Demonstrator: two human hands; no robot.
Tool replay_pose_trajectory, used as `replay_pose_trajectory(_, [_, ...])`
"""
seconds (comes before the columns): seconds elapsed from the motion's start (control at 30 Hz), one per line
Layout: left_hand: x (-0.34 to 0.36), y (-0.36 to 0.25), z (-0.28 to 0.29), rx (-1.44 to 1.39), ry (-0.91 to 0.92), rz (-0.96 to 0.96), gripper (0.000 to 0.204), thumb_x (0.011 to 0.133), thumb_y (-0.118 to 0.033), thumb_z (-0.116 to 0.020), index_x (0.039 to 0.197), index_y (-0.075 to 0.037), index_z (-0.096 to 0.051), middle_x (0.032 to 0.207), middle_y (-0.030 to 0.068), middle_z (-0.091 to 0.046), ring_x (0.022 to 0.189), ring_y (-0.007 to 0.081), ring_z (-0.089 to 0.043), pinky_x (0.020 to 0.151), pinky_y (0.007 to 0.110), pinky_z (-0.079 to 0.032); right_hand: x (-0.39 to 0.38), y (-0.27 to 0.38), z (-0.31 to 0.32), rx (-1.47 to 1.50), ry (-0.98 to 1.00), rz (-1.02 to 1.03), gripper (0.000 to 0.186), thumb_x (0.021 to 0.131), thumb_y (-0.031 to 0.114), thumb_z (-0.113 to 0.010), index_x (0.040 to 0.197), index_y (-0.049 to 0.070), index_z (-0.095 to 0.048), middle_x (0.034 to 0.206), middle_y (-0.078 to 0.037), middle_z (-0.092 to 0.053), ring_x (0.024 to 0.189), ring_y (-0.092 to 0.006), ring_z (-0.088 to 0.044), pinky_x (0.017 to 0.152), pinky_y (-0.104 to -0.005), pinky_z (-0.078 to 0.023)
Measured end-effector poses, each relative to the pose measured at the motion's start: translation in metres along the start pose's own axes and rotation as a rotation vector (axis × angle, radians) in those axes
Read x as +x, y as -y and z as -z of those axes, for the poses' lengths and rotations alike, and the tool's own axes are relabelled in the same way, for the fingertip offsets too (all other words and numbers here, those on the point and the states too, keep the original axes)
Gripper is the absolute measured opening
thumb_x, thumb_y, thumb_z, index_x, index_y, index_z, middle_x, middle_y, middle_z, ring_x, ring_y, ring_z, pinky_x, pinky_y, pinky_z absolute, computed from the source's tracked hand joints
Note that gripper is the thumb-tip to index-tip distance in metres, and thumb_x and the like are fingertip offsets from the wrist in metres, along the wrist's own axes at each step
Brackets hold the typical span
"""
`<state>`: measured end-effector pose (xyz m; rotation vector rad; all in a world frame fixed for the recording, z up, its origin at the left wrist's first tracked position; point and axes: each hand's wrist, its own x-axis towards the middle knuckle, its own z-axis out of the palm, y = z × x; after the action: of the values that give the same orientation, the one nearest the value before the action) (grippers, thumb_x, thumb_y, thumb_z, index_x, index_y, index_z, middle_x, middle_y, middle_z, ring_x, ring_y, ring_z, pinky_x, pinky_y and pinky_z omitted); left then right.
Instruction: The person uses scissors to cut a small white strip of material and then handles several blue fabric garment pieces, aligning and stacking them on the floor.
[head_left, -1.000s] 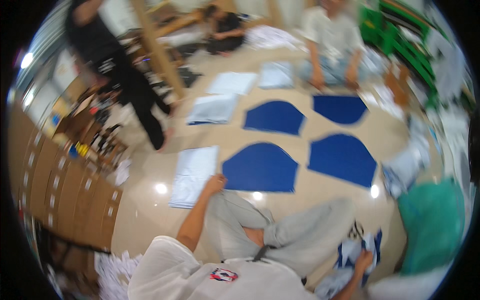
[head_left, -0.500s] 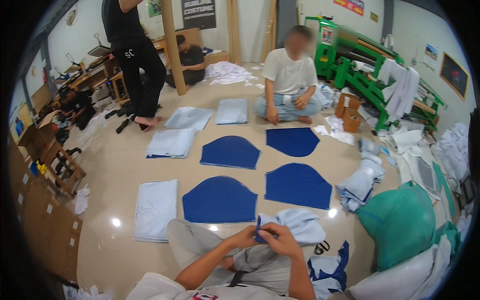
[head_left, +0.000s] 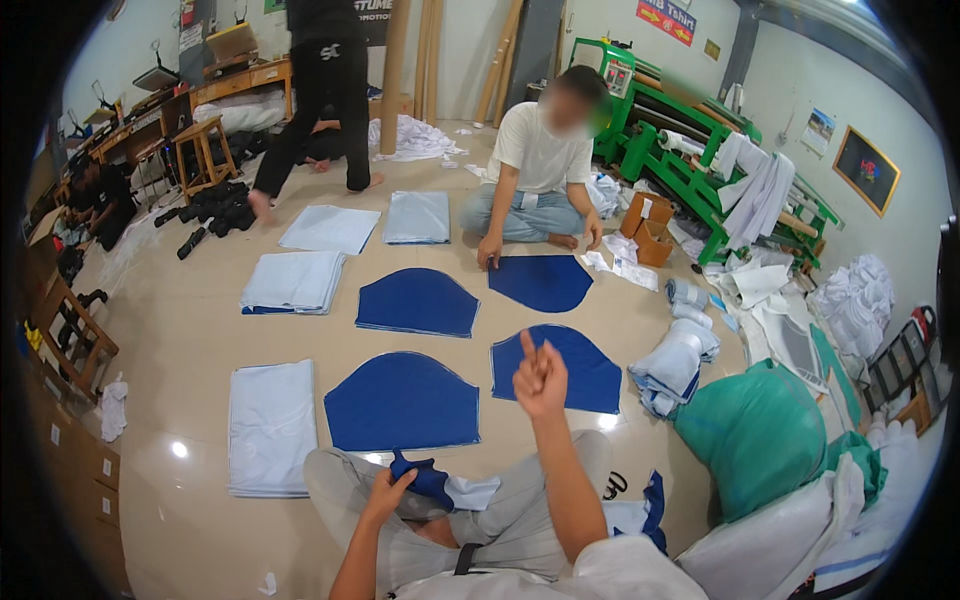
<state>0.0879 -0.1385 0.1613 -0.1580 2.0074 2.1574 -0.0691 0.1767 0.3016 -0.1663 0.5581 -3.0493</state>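
Note:
My left hand point(head_left: 388, 490) grips a crumpled dark-blue and pale fabric piece point(head_left: 428, 484) over my lap. My right hand point(head_left: 541, 378) is raised, index finger stretched out and the others partly curled, with nothing in it. It overlaps the view of the near right blue fabric panel point(head_left: 592, 383); whether it touches cannot be made out. A near left blue panel point(head_left: 402, 410), a far left blue panel point(head_left: 417, 303) and a far right blue panel point(head_left: 541, 284) lie flat, each with one curved edge. A seated person's hand point(head_left: 489, 252) touches the far right panel's corner.
Folded pale fabric point(head_left: 272, 430) lies left of my knee, with more pale stacks point(head_left: 290, 283) beyond. Black-handled scissors point(head_left: 615, 487) and blue-white scraps point(head_left: 640, 512) are by my right thigh. Fabric rolls point(head_left: 675, 365) and a green sack point(head_left: 755, 435) stand right. Another person point(head_left: 330, 100) walks behind.
My hands have parted: the left keeps the fabric and moved left, the right let go and rose forward. The view shifted right. The seated person leans toward the far right panel.

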Motion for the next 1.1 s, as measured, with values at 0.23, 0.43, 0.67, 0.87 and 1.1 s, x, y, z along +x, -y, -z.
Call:
replay_pose_trajectory(0.23, [0.02, 0.054, 0.008, -0.792, 0.027, 0.283, 0.027, 0.099, -0.025, -0.065, 0.118, -0.005, -0.063, 0.114, 0.0106, -0.071, 0.108, 0.0252, -0.069, 0.091, 0.045, -0.057, -0.035, -0.019, 0.067, 0.03, -0.149, 0.0, 0.045, 0.096, 0.018, -0.053, 0.055, 0.01, -0.038, 0.133, -0.014, -0.068, 0.038, -0.0091, -0.035, 0.038, -0.0251, -0.032])
replay_pose_trajectory(0.43, [0.022, 0.07, 0.016, -0.743, 0.001, 0.346, 0.024, 0.098, -0.027, -0.066, 0.113, -0.009, -0.061, 0.107, 0.0078, -0.068, 0.1, 0.0241, -0.067, 0.08, 0.042, -0.056, 0.057, 0.028, -0.017, 0.066, 0.179, 0.07, 0.042, 0.091, 0.015, -0.048, 0.052, 0.01, -0.035, 0.134, -0.012, -0.068, 0.036, -0.0107, -0.031, 0.037, -0.0262, -0.029])
replay_pose_trajectory(0.67, [0.013, 0.04, 0.006, -0.494, -0.096, 0.277, 0.036, 0.093, -0.031, -0.075, 0.116, -0.007, -0.06, 0.107, 0.0059, -0.067, 0.097, 0.0182, -0.064, 0.08, 0.036, -0.052, 0.036, -0.014, 0.026, -0.268, -0.113, -0.143, 0.042, 0.099, 0.027, -0.053, 0.061, 0.01, -0.042, 0.127, -0.023, -0.068, 0.04, -0.0086, -0.035, 0.041, -0.0269, -0.028])
replay_pose_trajectory(0.87, [0.013, -0.03, -0.016, -0.086, 0.143, 0.148, 0.043, 0.085, -0.027, -0.083, 0.116, -0.003, -0.066, 0.104, 0.0026, -0.068, 0.102, 0.0167, -0.063, 0.092, 0.035, -0.049, -0.045, -0.087, 0.098, -0.982, 0.122, -0.518, 0.03, 0.105, 0.033, -0.057, 0.108, 0.005, -0.067, 0.123, -0.012, -0.068, 0.089, -0.0157, -0.065, 0.078, -0.0289, -0.055])
replay_pose_trajectory(1.1, [0.052, -0.059, -0.021, -0.166, 0.198, -0.05, 0.032, 0.089, -0.007, -0.076, 0.118, 0.001, -0.065, 0.103, 0.004, -0.07, 0.097, 0.013, -0.064, 0.088, 0.03, -0.052, -0.065, -0.097, 0.08, -0.907, 0.269, -0.714, 0.029, 0.103, 0.024, -0.064, 0.125, 0.005, -0.064, 0.115, -0.003, -0.066, 0.104, -0.0095, -0.06, 0.092, -0.0241, -0.047])
